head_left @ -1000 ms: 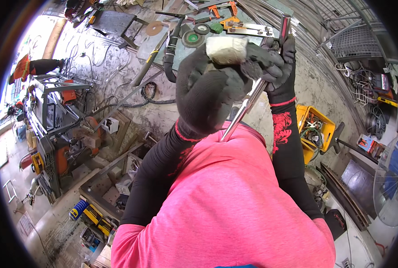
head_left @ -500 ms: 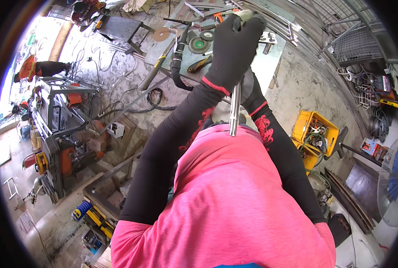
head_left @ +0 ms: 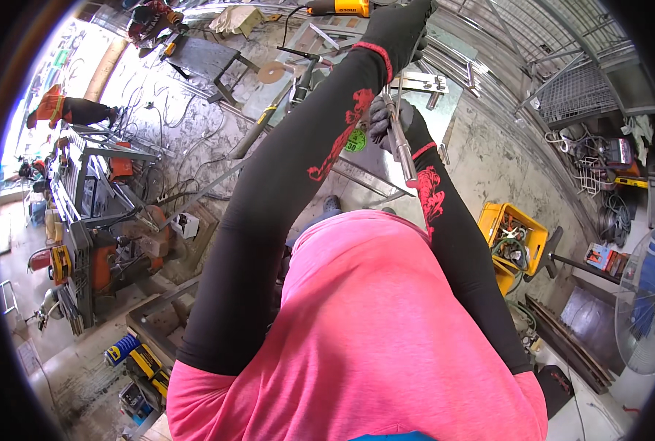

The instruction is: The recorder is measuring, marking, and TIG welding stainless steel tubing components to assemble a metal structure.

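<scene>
My right hand (head_left: 401, 123), in a dark glove, is closed around a shiny metal tube (head_left: 398, 143). The tube slants, with its lower end close to my right forearm. Stretched out past it over the worktable (head_left: 448, 103) is my left hand (head_left: 401, 31), in a black glove. Its back faces me, and its fingers curl down out of sight at the far side, so what they hold, if anything, is hidden. A yellow angle grinder (head_left: 340, 7) lies just left of that hand. Near the tube's upper part, a metal bracket-like piece (head_left: 419, 81) rests on the table.
A tan disc (head_left: 271, 72) and a hammer (head_left: 257, 126) lie at the table's left side. Long metal bars (head_left: 452, 70) run along the right. A yellow crate (head_left: 515, 235) with tools stands to the right, beside a fan (head_left: 647, 298). Another person (head_left: 151, 22) is at far left.
My left hand has moved farther away, and the pale thing it held is no longer visible. The tube now leans more, its near end farther from my shirt. The yellow grinder has come into view.
</scene>
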`<state>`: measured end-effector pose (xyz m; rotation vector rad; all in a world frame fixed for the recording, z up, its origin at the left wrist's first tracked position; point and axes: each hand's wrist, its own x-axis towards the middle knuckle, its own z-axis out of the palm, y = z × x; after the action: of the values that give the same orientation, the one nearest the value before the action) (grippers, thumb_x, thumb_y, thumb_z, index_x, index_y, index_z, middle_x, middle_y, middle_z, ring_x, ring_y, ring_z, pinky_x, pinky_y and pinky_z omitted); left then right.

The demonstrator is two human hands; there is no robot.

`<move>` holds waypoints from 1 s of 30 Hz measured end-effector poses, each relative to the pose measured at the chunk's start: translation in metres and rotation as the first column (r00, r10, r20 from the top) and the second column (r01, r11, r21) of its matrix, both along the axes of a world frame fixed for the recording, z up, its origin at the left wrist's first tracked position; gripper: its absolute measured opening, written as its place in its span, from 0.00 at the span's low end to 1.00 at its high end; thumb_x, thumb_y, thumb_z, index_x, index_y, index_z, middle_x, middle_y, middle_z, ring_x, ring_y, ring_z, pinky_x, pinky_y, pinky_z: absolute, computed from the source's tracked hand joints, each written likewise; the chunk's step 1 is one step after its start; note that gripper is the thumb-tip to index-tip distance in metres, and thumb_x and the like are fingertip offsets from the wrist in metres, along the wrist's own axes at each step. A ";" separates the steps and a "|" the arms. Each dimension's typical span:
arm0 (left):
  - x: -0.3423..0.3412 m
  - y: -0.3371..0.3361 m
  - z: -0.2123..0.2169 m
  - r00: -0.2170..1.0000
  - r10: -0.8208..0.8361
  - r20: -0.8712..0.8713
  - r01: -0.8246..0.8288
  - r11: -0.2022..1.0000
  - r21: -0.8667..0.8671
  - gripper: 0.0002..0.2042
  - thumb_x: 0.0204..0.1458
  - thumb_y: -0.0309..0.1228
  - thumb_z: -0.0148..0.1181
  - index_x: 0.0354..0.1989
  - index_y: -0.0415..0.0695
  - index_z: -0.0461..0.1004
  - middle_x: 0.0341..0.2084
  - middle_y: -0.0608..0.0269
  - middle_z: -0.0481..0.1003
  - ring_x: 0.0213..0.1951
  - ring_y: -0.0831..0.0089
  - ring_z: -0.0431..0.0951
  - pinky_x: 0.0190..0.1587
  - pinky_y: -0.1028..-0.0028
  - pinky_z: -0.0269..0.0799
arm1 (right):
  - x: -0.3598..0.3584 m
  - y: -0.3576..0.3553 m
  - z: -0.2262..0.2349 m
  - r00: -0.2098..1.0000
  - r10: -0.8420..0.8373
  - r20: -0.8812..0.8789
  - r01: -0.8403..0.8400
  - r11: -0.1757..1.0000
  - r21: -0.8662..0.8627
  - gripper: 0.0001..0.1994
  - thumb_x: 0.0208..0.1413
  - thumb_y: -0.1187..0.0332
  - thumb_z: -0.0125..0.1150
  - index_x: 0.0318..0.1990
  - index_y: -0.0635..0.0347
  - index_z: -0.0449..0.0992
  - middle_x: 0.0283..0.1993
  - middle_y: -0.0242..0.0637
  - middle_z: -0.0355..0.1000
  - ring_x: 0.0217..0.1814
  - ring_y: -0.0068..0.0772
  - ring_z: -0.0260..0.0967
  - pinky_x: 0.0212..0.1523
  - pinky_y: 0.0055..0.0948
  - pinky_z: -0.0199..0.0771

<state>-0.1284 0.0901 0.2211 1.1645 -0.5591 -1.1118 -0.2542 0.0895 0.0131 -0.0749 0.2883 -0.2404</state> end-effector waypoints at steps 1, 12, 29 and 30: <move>0.004 -0.008 -0.002 0.997 -0.016 -0.072 0.016 1.000 -0.005 0.18 0.63 0.50 0.66 0.31 0.52 0.68 0.17 0.72 0.62 0.17 0.76 0.64 0.20 0.71 0.60 | 0.004 -0.008 -0.005 0.996 0.043 -0.072 -0.054 0.985 -0.164 0.11 0.73 0.66 0.45 0.44 0.65 0.70 0.31 0.39 0.68 0.24 0.26 0.66 0.29 0.27 0.73; 0.022 -0.013 -0.003 0.995 0.012 0.097 -0.014 1.000 0.026 0.23 0.59 0.49 0.69 0.43 0.38 0.77 0.33 0.57 0.78 0.31 0.69 0.81 0.36 0.69 0.82 | 0.003 -0.009 0.020 0.997 0.069 -0.025 -0.066 0.993 0.096 0.09 0.66 0.67 0.51 0.38 0.64 0.72 0.29 0.35 0.66 0.24 0.27 0.67 0.29 0.29 0.74; 0.023 -0.010 0.003 0.995 -0.049 0.088 0.049 0.999 0.008 0.28 0.58 0.47 0.70 0.54 0.31 0.76 0.43 0.49 0.82 0.40 0.64 0.85 0.45 0.64 0.86 | 0.004 0.001 0.039 0.979 0.034 -0.199 -0.062 0.989 -0.135 0.11 0.65 0.67 0.52 0.32 0.65 0.72 0.26 0.35 0.65 0.20 0.28 0.65 0.26 0.28 0.72; 0.025 -0.010 0.003 0.993 -0.116 0.015 0.117 0.993 -0.036 0.23 0.60 0.48 0.68 0.47 0.39 0.71 0.35 0.57 0.74 0.33 0.68 0.77 0.37 0.67 0.76 | 0.004 0.001 0.040 0.982 0.045 -0.184 -0.064 0.993 -0.099 0.11 0.65 0.67 0.52 0.33 0.65 0.72 0.26 0.36 0.65 0.20 0.28 0.65 0.26 0.29 0.72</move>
<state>-0.1038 0.0798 0.2239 1.1194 -0.6617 -1.1896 -0.2499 0.0909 0.0534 -0.2089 0.4551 -0.1942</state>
